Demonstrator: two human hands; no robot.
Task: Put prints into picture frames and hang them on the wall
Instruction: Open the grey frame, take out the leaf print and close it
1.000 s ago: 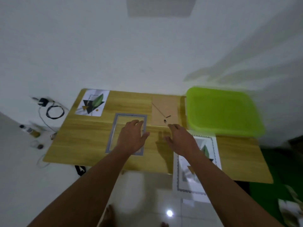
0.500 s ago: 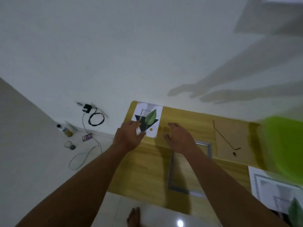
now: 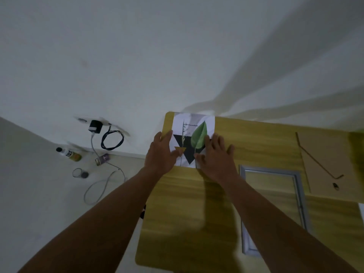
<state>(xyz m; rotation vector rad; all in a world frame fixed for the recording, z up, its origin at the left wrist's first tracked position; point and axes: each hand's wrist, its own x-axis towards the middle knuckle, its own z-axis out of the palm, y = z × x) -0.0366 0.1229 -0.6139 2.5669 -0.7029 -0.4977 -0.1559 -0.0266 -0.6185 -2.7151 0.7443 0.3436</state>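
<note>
A white print (image 3: 192, 131) with a green leaf and a black triangle lies at the far left corner of the wooden table (image 3: 187, 213). My left hand (image 3: 160, 154) rests on the print's left edge with its fingers straight, thumb on the paper. Over the print's right side lies my right hand (image 3: 214, 156), fingers spread flat. An empty grey picture frame (image 3: 273, 203) lies on the table to the right, partly hidden by my right forearm. The frame's brown backing board (image 3: 327, 160) with a hanging cord lies further right.
A white wall rises right behind the table. On the floor at the left lie a black charger (image 3: 95, 126) with cables, a small bottle (image 3: 69, 153) and a small glass (image 3: 77, 173). A green blur marks the right edge.
My head turned left, so the table shifted right in view. Both hands moved from the frame to the print at the far left corner and now lie on it.
</note>
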